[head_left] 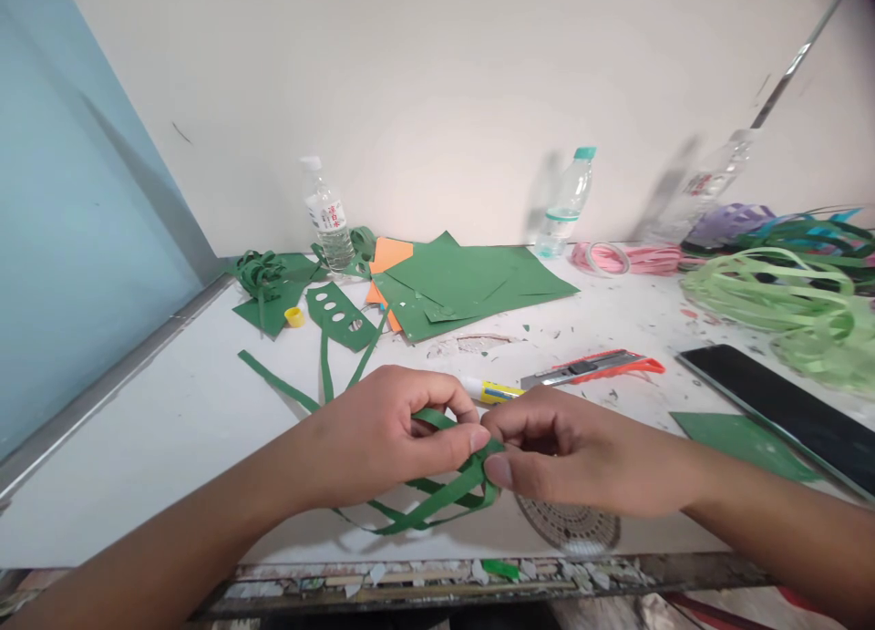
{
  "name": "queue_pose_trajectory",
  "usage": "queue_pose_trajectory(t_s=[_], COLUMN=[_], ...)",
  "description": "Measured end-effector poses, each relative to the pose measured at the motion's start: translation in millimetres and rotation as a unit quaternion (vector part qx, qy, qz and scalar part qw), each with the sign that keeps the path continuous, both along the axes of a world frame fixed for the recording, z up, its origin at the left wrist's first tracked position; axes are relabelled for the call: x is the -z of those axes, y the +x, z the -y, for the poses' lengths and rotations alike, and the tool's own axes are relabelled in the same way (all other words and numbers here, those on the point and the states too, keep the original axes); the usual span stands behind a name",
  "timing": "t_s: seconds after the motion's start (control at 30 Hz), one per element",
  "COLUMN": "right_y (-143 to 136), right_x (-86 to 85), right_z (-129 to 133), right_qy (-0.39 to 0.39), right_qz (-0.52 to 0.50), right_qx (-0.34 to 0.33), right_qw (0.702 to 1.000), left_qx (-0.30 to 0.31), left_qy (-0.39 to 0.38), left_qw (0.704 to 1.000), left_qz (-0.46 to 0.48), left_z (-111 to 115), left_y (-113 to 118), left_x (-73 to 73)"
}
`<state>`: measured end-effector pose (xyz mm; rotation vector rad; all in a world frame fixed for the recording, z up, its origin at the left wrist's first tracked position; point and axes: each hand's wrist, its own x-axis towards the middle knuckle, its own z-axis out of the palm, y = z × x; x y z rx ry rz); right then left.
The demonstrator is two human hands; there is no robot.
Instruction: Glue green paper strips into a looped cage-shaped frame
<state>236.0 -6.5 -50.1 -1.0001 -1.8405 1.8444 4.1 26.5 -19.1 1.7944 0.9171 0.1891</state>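
Observation:
My left hand [416, 434] pinches a bundle of green paper strips [444, 498] between thumb and fingers, near the table's front edge. Close beside it, my right hand [574, 457] is closed on the right end of the same strips. The strips curve below both hands, and several loose ends stretch out to the upper left behind my left wrist. A yellow and white glue tube [499, 392] lies just behind my hands. Partly under my right hand is a round patterned disc [571, 523].
Behind lie green paper sheets [471, 279], a punched green piece [338, 315], a yellow cap [293, 317] and bottles [329, 220] [566, 206]. To the right are a red cutter [602, 366], a phone [786, 411], pink strips [653, 258] and light green strips [766, 288].

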Motion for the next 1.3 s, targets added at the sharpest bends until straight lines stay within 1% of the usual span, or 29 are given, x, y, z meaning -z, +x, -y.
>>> queue_pose_trajectory(t_s=[0.1, 0.37, 0.57, 0.67, 0.83, 0.97, 1.1, 1.3], right_y=[0.1, -1.2, -2.5, -2.0, -2.2, -3.2, -2.6, -0.4], right_x=[-0.5, -0.1, 0.5, 0.5, 1.4, 1.3, -0.2, -0.9], right_z=[-0.2, 1.1, -1.3, -1.0, -0.5, -2.2, -1.5, 0.7], right_qy=[0.001, 0.004, -0.007, -0.003, 0.011, 0.021, 0.024, -0.018], right_qz=[0.000, 0.006, 0.003, -0.003, -0.011, -0.016, -0.021, -0.005], right_qx=[-0.002, 0.008, 0.015, 0.013, 0.018, 0.026, 0.018, 0.008], right_qw=[1.000, 1.000, 1.000, 1.000, 1.000, 0.999, 0.999, 1.000], left_qx=[-0.001, 0.000, 0.005, 0.004, 0.021, 0.020, 0.040, 0.042], left_qy=[0.002, 0.043, 0.111, 0.122, 0.109, 0.114, 0.075, 0.040], left_qw=[1.000, 0.999, 0.994, 0.992, 0.994, 0.993, 0.996, 0.998], left_qz=[0.002, -0.013, -0.019, -0.019, -0.008, -0.002, 0.003, 0.016], left_z=[0.6, 1.7, 2.4, 2.6, 2.2, 0.0, -3.5, -4.5], left_y=[0.5, 0.3, 1.5, 1.6, 0.2, -1.2, -1.9, -3.2], left_x=[0.1, 0.9, 0.0, -0.2, -0.4, -1.5, -2.0, -3.1])
